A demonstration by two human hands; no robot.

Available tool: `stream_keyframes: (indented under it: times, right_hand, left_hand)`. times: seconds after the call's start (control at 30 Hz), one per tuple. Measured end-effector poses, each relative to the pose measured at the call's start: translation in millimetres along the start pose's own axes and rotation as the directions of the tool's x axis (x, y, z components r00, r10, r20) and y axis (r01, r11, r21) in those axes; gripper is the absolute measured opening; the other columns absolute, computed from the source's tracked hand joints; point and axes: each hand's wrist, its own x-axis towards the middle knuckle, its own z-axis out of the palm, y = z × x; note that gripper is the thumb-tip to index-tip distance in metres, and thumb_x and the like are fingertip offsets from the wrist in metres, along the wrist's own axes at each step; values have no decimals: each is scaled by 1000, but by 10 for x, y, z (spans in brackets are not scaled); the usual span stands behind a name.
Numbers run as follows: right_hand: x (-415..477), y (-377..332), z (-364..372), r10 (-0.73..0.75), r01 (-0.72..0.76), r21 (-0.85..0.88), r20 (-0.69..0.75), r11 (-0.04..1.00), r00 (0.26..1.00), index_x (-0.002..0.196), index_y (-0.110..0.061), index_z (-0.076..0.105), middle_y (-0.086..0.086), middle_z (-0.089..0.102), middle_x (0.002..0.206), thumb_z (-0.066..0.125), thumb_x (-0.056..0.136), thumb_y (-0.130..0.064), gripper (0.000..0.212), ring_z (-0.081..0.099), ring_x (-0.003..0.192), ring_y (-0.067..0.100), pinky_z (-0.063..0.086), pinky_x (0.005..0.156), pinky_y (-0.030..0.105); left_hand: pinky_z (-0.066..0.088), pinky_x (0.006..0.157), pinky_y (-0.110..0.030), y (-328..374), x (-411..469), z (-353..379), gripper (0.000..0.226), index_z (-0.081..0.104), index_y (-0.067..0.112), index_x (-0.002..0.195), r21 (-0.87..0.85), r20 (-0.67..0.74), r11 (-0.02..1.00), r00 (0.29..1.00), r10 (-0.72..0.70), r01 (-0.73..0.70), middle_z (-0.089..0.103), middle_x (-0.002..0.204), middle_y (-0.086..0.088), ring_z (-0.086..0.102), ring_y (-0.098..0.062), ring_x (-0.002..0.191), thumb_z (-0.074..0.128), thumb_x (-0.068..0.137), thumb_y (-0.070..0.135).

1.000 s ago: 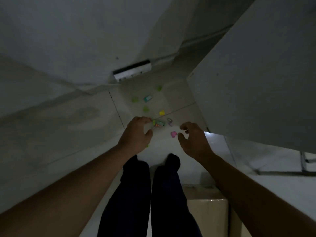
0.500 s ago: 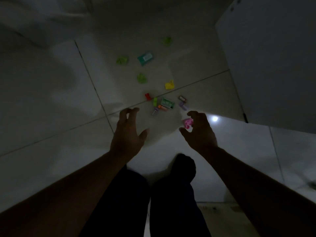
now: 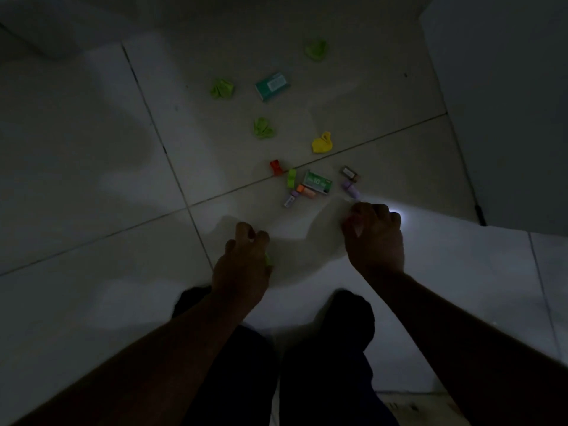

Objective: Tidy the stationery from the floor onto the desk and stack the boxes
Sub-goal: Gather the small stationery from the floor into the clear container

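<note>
Stationery lies scattered on the dim tiled floor: a teal box, a small green staple box, a red clip, a purple eraser, an orange piece and a yellow paper wad. My left hand is down at the floor, fingers curled, and a green wad shows at its thumb side. My right hand curls round a pink piece, which is mostly hidden by the fingers.
Three green paper wads lie farther out. A pale cabinet side rises on the right. My dark-trousered legs fill the bottom middle, and a cardboard corner shows at the bottom right.
The view has dropped closer to the floor. My right hand has closed over the pink piece. My left hand has come down and curled over the green wad.
</note>
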Motion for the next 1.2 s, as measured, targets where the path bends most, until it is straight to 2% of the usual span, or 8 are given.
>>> stream_keyframes:
  times: [0.2, 0.33, 0.47, 0.6, 0.8, 0.97, 1.1, 1.2]
  right_hand:
    - [210, -561, 10, -245, 249, 274, -51, 929, 968, 117, -7, 58, 17, 50, 119, 66, 85, -15, 34, 55, 104, 31, 39, 83, 22]
    - [403, -875, 64, -387, 383, 162, -3, 910, 922, 130, -9, 52, 19, 47, 127, 63, 85, -19, 47, 52, 111, 35, 47, 85, 34]
    - [535, -952, 135, -432, 440, -39, 133, 897, 892, 139, -20, 44, 14, 46, 130, 51, 90, -19, 50, 45, 116, 33, 50, 87, 43]
    - [603, -895, 140, -430, 431, 27, 150, 902, 890, 133, -13, 51, 18, 55, 121, 55, 89, -12, 44, 48, 114, 37, 46, 91, 43]
    - [839, -799, -103, -266, 274, 222, -63, 936, 962, 123, -6, 58, 22, 52, 119, 59, 90, -13, 34, 57, 102, 36, 44, 84, 31]
    - [1097, -785, -233, -302, 295, 135, 34, 946, 953, 122, -4, 52, 22, 46, 122, 62, 90, -16, 35, 55, 99, 37, 44, 79, 34]
    - [1208, -811, -233, -281, 283, 15, 158, 959, 946, 130, -5, 48, 22, 38, 131, 57, 93, -15, 39, 54, 101, 41, 47, 84, 42]
    - [1202, -821, -181, -275, 277, 7, 159, 961, 948, 122, -2, 53, 23, 32, 136, 57, 91, -9, 31, 55, 98, 42, 48, 88, 42]
  left_hand:
    - [49, 90, -48, -109, 90, 114, 33, 54, 10, 124, 12, 11, 997, 997, 72, -72, 37, 133, -13, 47, -33, 112, 54, 92, 19]
    - [51, 85, -47, -165, 144, 87, 31, 60, 3, 115, 23, -20, 984, 984, 177, -177, 46, 124, -15, 46, -33, 109, 59, 85, 10]
    - [44, 84, -30, -155, 261, -72, 37, 59, 3, 114, -63, -155, 984, 976, 153, -164, 52, 116, -13, 47, -30, 105, 68, 79, 13]
    - [45, 85, -37, -39, 532, -296, 34, 61, -1, 103, -157, -289, 960, 940, 181, -233, 57, 107, -18, 53, -36, 96, 72, 71, 7]
    - [48, 91, -45, 230, 916, -529, 57, 48, 6, 135, -101, -284, 924, 901, 329, -369, 45, 134, -21, 52, -42, 107, 66, 81, 17]
    - [33, 106, -43, 428, 1124, -614, 50, 36, 13, 144, 270, -7, 923, 958, 287, -274, 19, 154, -14, 34, -39, 127, 46, 96, 18]
    - [45, 95, -49, 376, 1190, -649, 38, 50, 10, 134, 231, -52, 939, 960, 274, -255, 34, 142, -16, 40, -38, 116, 43, 97, 9]
    - [44, 96, -48, 294, 1240, -706, 42, 46, 13, 138, 147, -83, 955, 959, 272, -258, 41, 135, -17, 45, -39, 113, 47, 97, 13]
